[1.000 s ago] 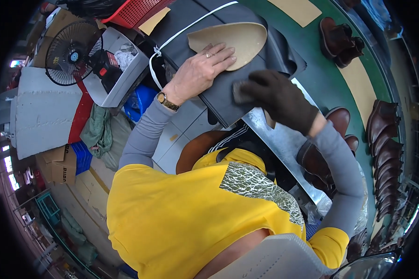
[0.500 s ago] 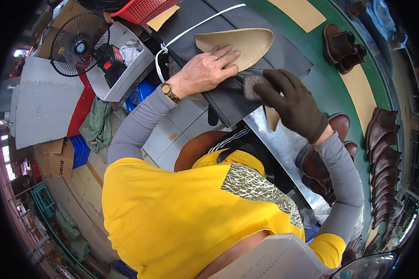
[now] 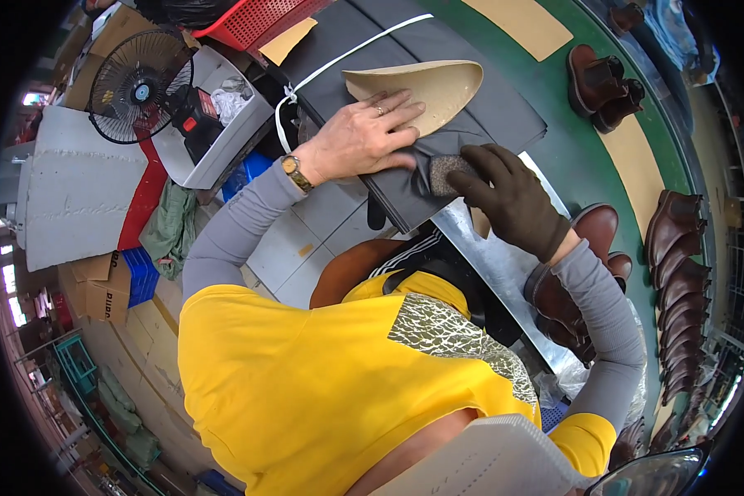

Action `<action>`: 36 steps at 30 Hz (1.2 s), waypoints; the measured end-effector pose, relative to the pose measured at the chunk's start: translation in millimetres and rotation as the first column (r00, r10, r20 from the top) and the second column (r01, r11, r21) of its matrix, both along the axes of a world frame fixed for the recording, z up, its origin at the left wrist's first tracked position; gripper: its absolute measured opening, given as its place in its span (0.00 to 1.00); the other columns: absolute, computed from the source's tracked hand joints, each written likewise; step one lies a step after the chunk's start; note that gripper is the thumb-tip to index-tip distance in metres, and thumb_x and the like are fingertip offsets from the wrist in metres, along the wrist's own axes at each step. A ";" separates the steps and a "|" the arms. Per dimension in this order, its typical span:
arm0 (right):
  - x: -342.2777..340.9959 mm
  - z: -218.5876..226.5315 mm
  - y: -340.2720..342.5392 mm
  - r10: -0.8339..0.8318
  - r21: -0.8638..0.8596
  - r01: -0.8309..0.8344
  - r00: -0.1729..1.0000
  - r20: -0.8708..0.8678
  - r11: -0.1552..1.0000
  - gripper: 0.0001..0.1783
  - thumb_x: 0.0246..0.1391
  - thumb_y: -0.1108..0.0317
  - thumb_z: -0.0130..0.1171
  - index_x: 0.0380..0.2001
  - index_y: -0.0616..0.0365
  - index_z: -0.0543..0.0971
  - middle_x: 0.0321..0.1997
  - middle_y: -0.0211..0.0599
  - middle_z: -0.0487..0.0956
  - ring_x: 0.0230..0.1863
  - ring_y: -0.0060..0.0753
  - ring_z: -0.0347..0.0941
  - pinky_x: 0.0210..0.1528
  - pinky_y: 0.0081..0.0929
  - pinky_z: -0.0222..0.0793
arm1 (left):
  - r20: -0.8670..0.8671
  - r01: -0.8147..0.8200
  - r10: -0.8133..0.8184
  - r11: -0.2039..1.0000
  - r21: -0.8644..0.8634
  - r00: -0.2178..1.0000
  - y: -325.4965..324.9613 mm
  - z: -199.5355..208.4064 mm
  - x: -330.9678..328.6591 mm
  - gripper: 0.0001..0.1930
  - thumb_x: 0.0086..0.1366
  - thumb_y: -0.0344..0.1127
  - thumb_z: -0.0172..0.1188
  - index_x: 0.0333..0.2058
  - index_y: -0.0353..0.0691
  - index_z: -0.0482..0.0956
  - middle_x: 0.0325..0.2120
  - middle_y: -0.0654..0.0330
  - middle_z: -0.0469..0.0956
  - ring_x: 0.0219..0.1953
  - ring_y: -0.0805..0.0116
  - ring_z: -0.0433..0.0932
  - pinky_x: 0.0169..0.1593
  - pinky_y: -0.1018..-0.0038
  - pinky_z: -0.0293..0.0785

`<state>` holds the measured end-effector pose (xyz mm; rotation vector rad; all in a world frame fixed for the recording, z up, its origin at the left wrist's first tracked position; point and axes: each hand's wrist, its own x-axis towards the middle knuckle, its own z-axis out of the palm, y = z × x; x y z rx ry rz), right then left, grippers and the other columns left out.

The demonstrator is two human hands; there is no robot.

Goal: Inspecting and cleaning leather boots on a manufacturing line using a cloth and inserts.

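Note:
On a black sheet-covered pad (image 3: pixel 504 116), tied with a white strap, lies a beige curved piece shaped like a shoe insole (image 3: pixel 450 87), pointing right. My bare left hand (image 3: pixel 360 136), with a ring and a wristwatch, rests its outstretched fingers on the insole's near part; the thumb spreads onto the black sheet. My right hand (image 3: pixel 512 198), in a dark glove, grips a rough grey-brown block (image 3: pixel 448 175) between thumb and fingers. The block is at the pad's near right part, just below the insole, where the black sheet is wrinkled.
Brown ankle boots (image 3: pixel 599 87) stand on the green table (image 3: pixel 546 83), and several more form a row (image 3: pixel 682 289) along its right side. Other brown boots (image 3: pixel 562 298) lie near my right forearm. A black fan (image 3: pixel 140 87), a white bin (image 3: pixel 231 136) and a red basket (image 3: pixel 252 25) are at upper left.
My right hand has drawn the block slightly toward me, off the insole's edge and down the black sheet. My left thumb has spread away from the insole. The whole view has shifted slightly.

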<state>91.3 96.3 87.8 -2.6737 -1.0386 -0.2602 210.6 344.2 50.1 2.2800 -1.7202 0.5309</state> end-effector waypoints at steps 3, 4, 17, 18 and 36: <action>-6.3 11.6 3.4 0.016 0.014 -0.017 0.996 0.083 1.000 0.21 0.43 0.71 0.56 0.45 0.54 0.75 0.52 0.48 0.70 0.53 0.51 0.67 0.53 0.40 0.69 | 0.072 -0.037 0.038 0.999 -0.023 0.997 -8.1 -5.3 1.5 0.12 0.58 0.43 0.62 0.35 0.42 0.77 0.50 0.58 0.75 0.55 0.56 0.73 0.53 0.65 0.74; -6.8 14.7 5.8 0.034 0.030 -0.039 0.989 0.146 0.999 0.21 0.43 0.70 0.56 0.45 0.54 0.75 0.52 0.48 0.70 0.53 0.51 0.67 0.53 0.40 0.69 | 0.020 -0.019 0.023 0.987 -0.160 1.000 -11.9 -2.9 4.9 0.09 0.59 0.38 0.61 0.34 0.40 0.77 0.41 0.57 0.79 0.46 0.56 0.79 0.44 0.68 0.78; 73.1 3.3 49.0 -0.322 0.185 0.281 0.911 0.257 0.942 0.16 0.41 0.65 0.61 0.36 0.53 0.75 0.39 0.34 0.74 0.43 0.38 0.71 0.47 0.35 0.67 | -0.825 -0.303 0.035 0.938 -0.167 0.564 -23.6 13.9 102.1 0.16 0.67 0.42 0.53 0.36 0.33 0.78 0.25 0.61 0.77 0.32 0.79 0.72 0.39 0.78 0.69; 82.8 -5.5 48.3 -0.329 0.125 0.310 0.925 0.191 0.943 0.15 0.42 0.66 0.61 0.36 0.53 0.74 0.38 0.34 0.74 0.41 0.38 0.73 0.41 0.34 0.68 | -0.909 -0.343 -0.049 0.916 -0.206 0.414 -26.9 15.8 101.4 0.16 0.67 0.42 0.53 0.37 0.32 0.78 0.27 0.64 0.77 0.32 0.80 0.71 0.39 0.79 0.69; 76.2 -1.2 52.8 -0.436 0.539 0.286 0.883 0.172 0.792 0.23 0.43 0.64 0.65 0.45 0.53 0.75 0.45 0.36 0.75 0.45 0.43 0.69 0.50 0.39 0.63 | -0.988 -0.372 -0.125 0.916 -0.150 0.090 -18.1 32.6 79.2 0.10 0.57 0.31 0.65 0.37 0.34 0.80 0.29 0.66 0.80 0.32 0.83 0.75 0.39 0.84 0.72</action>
